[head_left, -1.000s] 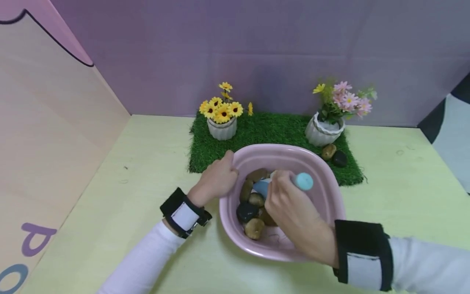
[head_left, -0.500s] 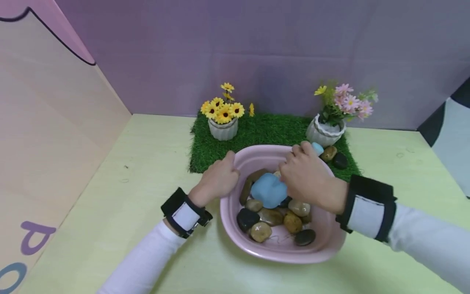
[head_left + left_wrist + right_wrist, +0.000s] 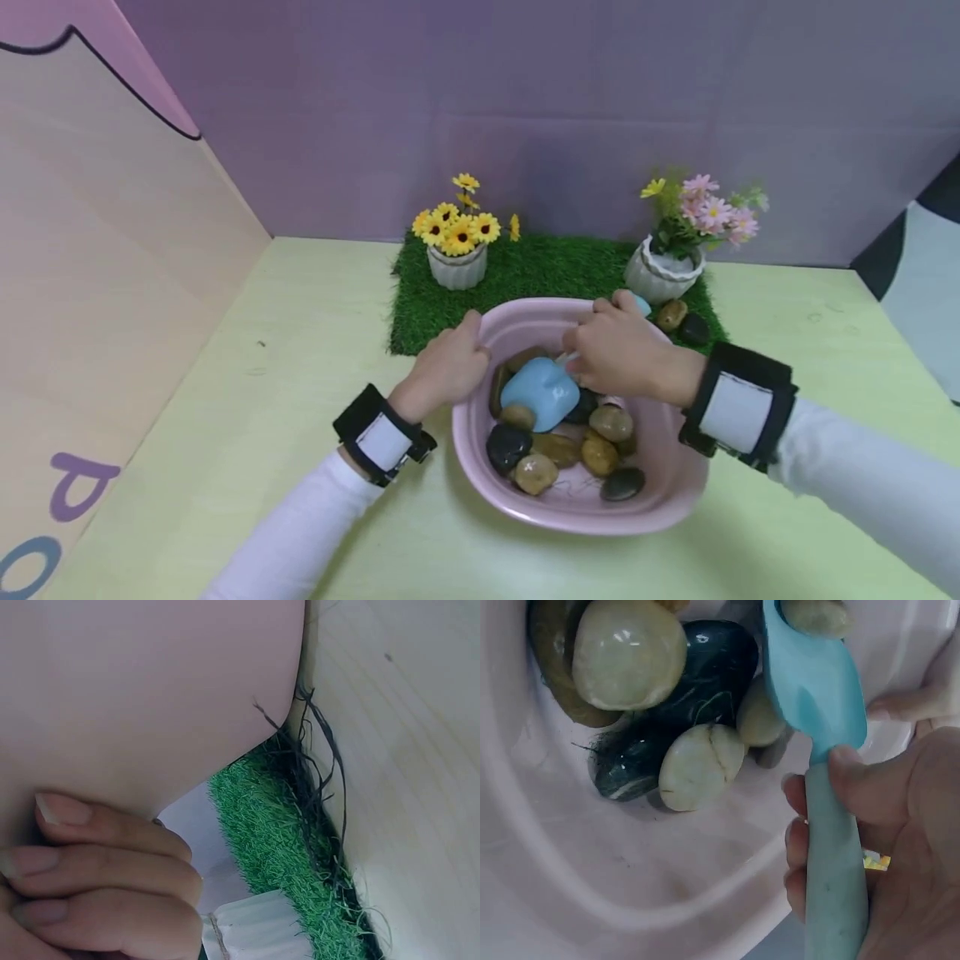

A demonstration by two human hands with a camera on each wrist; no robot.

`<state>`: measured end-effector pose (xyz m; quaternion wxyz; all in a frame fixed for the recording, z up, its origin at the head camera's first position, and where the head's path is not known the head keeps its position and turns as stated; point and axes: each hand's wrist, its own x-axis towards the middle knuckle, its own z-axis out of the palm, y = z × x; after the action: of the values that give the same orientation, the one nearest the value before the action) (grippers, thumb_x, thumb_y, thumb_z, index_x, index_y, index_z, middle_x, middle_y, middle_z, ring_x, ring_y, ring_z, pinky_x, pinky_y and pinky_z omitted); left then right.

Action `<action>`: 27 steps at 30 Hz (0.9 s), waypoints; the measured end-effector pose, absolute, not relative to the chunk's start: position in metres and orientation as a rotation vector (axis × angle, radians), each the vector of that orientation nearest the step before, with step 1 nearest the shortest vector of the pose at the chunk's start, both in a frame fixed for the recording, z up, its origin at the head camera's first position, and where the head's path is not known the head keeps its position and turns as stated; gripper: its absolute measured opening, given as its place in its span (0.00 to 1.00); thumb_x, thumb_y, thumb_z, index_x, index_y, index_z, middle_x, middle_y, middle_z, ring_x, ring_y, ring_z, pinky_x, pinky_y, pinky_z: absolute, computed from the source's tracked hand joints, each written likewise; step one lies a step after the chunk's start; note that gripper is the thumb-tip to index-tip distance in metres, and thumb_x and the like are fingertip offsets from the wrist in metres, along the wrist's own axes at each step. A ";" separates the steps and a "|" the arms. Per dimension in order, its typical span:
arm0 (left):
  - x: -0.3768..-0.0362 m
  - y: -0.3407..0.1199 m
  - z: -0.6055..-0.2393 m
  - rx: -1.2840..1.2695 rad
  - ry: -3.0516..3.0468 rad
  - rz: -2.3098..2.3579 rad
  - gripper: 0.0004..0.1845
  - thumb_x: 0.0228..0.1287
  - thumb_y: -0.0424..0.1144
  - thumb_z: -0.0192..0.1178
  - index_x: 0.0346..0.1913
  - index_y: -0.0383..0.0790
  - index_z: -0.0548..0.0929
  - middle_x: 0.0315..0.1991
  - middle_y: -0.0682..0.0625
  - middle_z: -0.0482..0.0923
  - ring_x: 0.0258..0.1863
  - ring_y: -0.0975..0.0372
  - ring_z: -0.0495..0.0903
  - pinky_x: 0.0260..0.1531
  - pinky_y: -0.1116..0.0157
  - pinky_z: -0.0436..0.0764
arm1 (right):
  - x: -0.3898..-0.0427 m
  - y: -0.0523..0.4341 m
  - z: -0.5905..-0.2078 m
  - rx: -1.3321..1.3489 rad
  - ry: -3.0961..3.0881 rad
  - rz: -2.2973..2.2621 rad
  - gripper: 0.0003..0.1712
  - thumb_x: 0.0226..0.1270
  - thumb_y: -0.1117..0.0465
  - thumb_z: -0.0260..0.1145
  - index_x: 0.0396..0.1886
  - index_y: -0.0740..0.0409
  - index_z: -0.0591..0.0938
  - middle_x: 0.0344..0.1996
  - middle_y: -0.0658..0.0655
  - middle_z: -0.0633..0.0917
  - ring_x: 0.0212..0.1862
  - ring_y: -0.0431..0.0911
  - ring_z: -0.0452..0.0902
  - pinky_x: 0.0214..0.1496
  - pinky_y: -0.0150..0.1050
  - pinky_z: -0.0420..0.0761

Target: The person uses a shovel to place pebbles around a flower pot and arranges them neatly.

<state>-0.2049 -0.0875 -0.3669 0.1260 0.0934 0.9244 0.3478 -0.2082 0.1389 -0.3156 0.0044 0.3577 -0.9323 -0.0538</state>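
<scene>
A pink plastic basin [image 3: 577,523] holds several smooth stones [image 3: 555,450] in brown, black and pale shades. My left hand [image 3: 450,362] grips its left rim; in the left wrist view the curled fingers [image 3: 112,862] lie against the outer wall. Over the basin's far right side, my right hand [image 3: 618,350] holds a light blue toy shovel [image 3: 542,392] by its handle. The shovel's blade lies low among the stones at the left. In the right wrist view, a small pale stone [image 3: 817,616] sits at the blade's far end, and the thumb presses along the pale green handle [image 3: 832,862].
Behind the basin lies a green turf mat [image 3: 558,262]. Yellow flowers in a white pot [image 3: 457,268] stand on its left, pink flowers in a white pot [image 3: 660,275] on its right. A brown stone [image 3: 671,315] and a black stone [image 3: 694,329] sit by the right pot.
My right hand has gone from the basin's middle to its far right side, swinging the shovel's handle toward that rim. The blade has lately slid slightly left. My left hand stays on the rim.
</scene>
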 end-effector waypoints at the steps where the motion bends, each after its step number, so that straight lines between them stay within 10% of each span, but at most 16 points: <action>1: -0.205 -0.087 -0.367 0.273 2.692 1.009 0.21 0.71 0.38 0.44 0.64 0.38 0.65 0.37 0.41 0.81 0.19 0.61 0.82 0.18 0.64 0.80 | -0.209 0.140 -0.315 1.118 -2.953 -0.132 0.08 0.61 0.55 0.70 0.40 0.48 0.88 0.38 0.51 0.88 0.36 0.48 0.72 0.46 0.49 0.61; 27: -0.207 -0.086 -0.368 0.272 2.677 1.038 0.22 0.71 0.37 0.44 0.65 0.36 0.65 0.36 0.40 0.81 0.18 0.61 0.83 0.15 0.64 0.80 | -0.215 0.137 -0.316 1.284 -3.305 0.113 0.07 0.63 0.52 0.67 0.25 0.40 0.84 0.24 0.40 0.84 0.33 0.39 0.75 0.53 0.54 0.60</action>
<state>-0.2066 -0.0856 -0.3681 0.1282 0.0937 0.9205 0.3569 -0.2150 0.1366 -0.3156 -0.2014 0.3546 -0.9125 0.0313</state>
